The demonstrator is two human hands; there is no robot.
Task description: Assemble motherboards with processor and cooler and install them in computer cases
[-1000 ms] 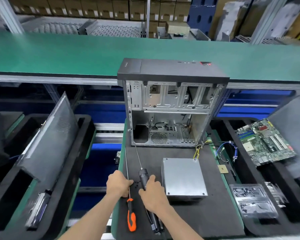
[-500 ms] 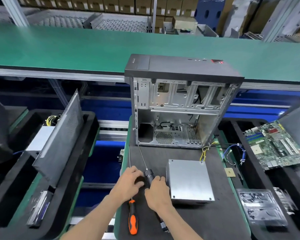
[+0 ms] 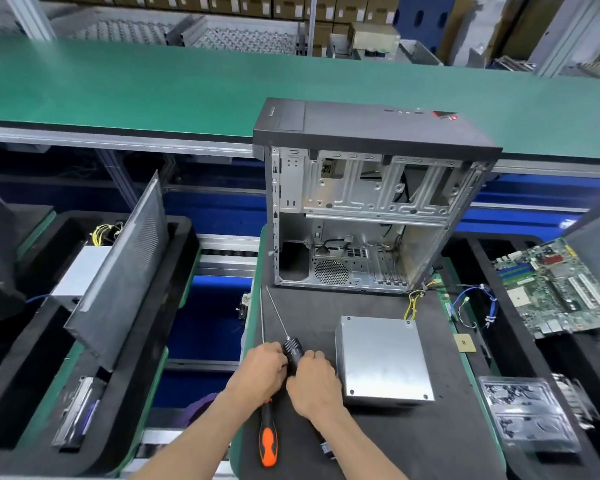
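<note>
One head cam, wide-angle; looks fwd and down (steeply) at black work mat (image 3: 378,441); close.

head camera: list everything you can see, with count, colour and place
computer case: 1, black top, bare grey metal inside, open side toward the camera, standing on the black mat
power supply: 1, silver, on the mat right of the hands
electric screwdriver: 1, black, long thin bit, between both hands
hand screwdriver: 1, orange and black handle, on the mat under the left hand
motherboard: 1, green, right tray
side panel: 1, grey, leaning in left tray
conveyor belt: 1, green, behind the case
left hand: on the electric screwdriver
right hand: grips the electric screwdriver
</note>
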